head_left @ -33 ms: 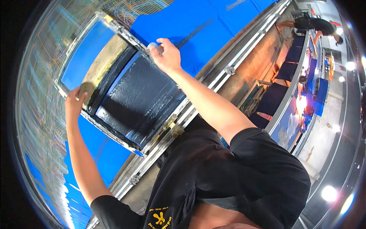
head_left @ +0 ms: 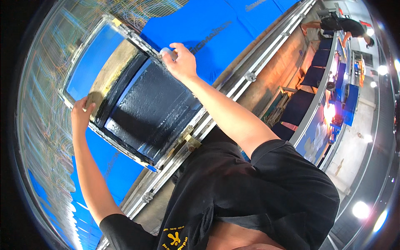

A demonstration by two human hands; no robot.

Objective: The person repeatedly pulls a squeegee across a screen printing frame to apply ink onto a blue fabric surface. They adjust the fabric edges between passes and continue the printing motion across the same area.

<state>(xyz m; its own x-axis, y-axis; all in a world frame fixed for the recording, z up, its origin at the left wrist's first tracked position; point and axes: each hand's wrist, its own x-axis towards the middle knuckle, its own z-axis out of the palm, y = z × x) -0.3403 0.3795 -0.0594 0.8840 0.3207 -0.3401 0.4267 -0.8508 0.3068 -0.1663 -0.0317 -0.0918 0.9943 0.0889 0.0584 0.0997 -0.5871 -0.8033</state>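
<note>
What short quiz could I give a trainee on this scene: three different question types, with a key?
1. Either/or: which is nearer the wooden bar, the left hand or the right hand?
2. True or false: the cloth on both sides of the frame is blue.
3. Fill in: the wet-looking coating inside the frame is ____ in colour.

Key: 1. The left hand. 2. True. 3. Black.
</note>
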